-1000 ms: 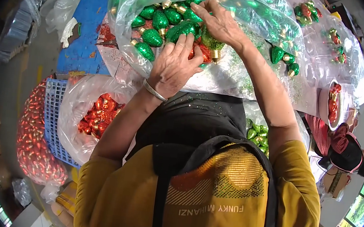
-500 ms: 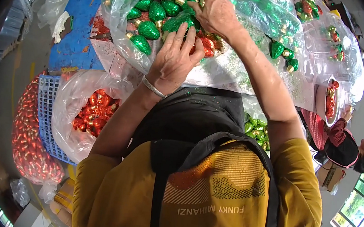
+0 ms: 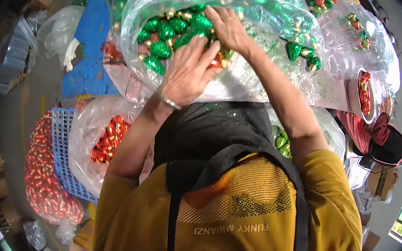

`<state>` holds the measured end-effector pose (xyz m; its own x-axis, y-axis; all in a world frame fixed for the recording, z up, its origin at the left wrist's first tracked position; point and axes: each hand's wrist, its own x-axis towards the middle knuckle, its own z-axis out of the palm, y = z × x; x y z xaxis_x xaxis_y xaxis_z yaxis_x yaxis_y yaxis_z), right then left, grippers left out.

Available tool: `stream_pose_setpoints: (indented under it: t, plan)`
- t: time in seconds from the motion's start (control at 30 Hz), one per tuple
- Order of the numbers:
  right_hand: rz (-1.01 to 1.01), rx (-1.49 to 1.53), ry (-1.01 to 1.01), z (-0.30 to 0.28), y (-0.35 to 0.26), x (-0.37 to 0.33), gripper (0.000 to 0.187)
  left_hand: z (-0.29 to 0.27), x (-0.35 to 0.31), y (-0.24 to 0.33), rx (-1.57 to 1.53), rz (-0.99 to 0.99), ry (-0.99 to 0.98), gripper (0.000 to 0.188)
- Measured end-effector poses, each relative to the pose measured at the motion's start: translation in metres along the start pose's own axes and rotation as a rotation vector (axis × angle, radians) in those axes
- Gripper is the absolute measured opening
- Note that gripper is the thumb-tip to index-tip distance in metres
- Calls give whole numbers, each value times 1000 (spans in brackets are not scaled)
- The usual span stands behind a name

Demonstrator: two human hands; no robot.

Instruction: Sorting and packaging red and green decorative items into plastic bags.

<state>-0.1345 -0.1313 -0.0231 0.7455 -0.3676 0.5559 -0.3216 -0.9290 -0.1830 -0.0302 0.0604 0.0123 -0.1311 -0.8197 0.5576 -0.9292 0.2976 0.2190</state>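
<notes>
Both my hands rest among green glittery bulb ornaments (image 3: 160, 49) with gold caps, inside the mouth of a large clear plastic bag (image 3: 132, 43). My left hand (image 3: 190, 67) reaches in from the near side, fingers stretched out over the bulbs and thumb apart. Close by on the right, my right hand (image 3: 228, 29) lies over the pile, its fingers extended leftward. A green bulb (image 3: 191, 36) shows between the two hands. Some red ornaments (image 3: 217, 61) peek out beside my left thumb. What lies under my palms is hidden.
Several green bulbs (image 3: 294, 51) lie to the right on glitter-strewn plastic. At left, a blue crate (image 3: 61, 134) stands beside a bag of red ornaments (image 3: 111, 137) and a filled red sack (image 3: 49, 172). A person (image 3: 387, 144) works at far right near a white bowl (image 3: 352, 93).
My right hand has come down and left onto the pile, its fingers straighter. My left hand remains over the bulbs, fingers now stretched farther right. The whole view has shifted slightly.
</notes>
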Motion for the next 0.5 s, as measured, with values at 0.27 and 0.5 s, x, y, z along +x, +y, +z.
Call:
stream_pose_setpoints:
  t: [0.27, 0.5]
  plan:
    - [-10, 241, -195, -96, -89, -79, 24, 20, 44, -23, -31, 148, -281, 43]
    - [57, 265, -141, -149, -41, -113, 19, -14, 67, 36, -122, 110, 26, 37]
